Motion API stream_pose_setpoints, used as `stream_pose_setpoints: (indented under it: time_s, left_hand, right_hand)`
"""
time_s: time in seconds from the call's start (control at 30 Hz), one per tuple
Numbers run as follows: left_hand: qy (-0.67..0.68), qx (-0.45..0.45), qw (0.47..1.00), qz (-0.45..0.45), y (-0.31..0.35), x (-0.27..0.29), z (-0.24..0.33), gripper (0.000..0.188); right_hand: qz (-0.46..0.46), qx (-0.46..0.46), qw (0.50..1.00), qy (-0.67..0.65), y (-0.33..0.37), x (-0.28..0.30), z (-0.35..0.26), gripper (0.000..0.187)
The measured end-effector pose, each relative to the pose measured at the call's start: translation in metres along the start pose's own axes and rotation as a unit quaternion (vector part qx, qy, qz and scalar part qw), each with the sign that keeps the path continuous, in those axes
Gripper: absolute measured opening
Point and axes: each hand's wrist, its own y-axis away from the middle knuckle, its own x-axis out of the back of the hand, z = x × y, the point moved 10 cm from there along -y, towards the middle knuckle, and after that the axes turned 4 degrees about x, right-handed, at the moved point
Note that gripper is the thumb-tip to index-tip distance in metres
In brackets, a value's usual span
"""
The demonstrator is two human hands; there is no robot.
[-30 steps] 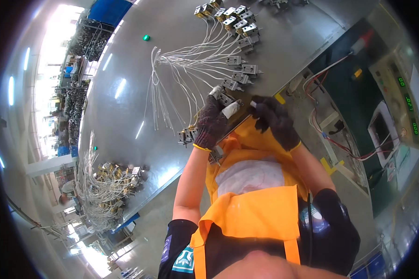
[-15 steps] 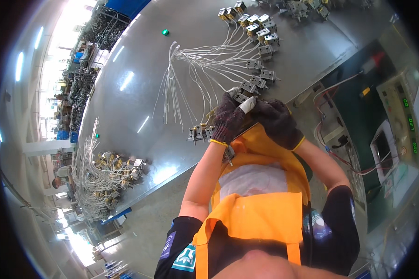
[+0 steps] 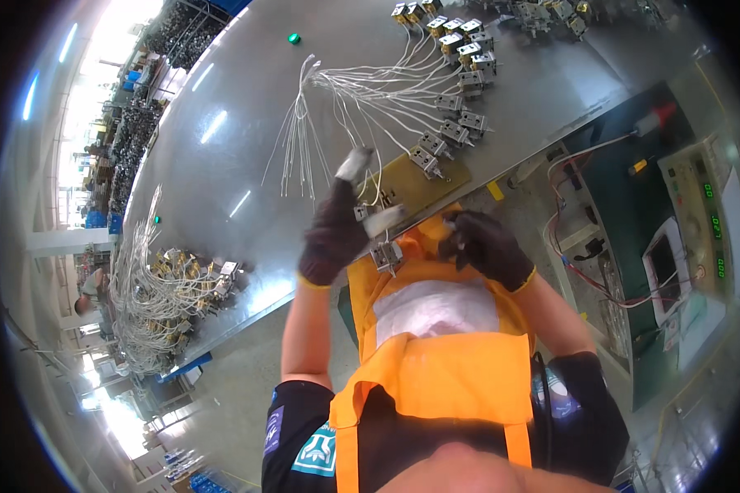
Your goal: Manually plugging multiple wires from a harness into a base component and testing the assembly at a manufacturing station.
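One grey sheet-metal table [image 3: 197,177] spans eight to one o'clock. On it, at twelve, lies a fanned bundle of thin white wires [image 3: 345,82] ending in silver box-shaped parts [image 3: 472,80]. Dark-gloved left hand [image 3: 337,234], nine o'clock: thumb and forefinger spread wide. Dark-gloved right hand [image 3: 489,246], three o'clock: fingers curled; contents cannot be told. Flat yellowish plate [image 3: 427,186]: one o'clock. Single silver metal block [image 3: 386,257]: between the hands.

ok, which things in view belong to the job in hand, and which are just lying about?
Likely the job:
- left gloved hand, spread open
- right gloved hand
- fanned metal units with white wires
- yellowish plate

Apparently lying about:
- small green round piece
- wired heap, far left
- metal parts, top right
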Motion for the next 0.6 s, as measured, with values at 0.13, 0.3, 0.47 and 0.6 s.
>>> stream_pose_setpoints:
  time_s: [0.13, 0.3, 0.47, 0.6]
  left_hand:
    - [-0.246, -0.069, 0.966, -0.028, 0.02, 0.006, -0.016, 0.076]
    - [-0.278, -0.057, 0.957, -0.065, 0.019, -0.009, -0.066, 0.064]
    - [0.049, 0.193, 0.978, -0.058, 0.027, 0.036, -0.13, 0.053]
    - [-0.116, -0.073, 0.988, -0.077, 0.037, 0.03, -0.079, 0.05]
  right_hand:
    - [-0.208, -0.171, 0.947, 0.177, 0.025, -0.038, 0.053, 0.025]
    - [-0.363, -0.064, 0.845, 0.388, 0.017, -0.086, 0.106, 0.023]
    - [-0.292, 0.238, 0.715, 0.589, 0.011, -0.107, 0.062, 0.02]
    - [-0.267, 0.271, 0.734, 0.563, -0.013, -0.12, 0.052, 0.019]
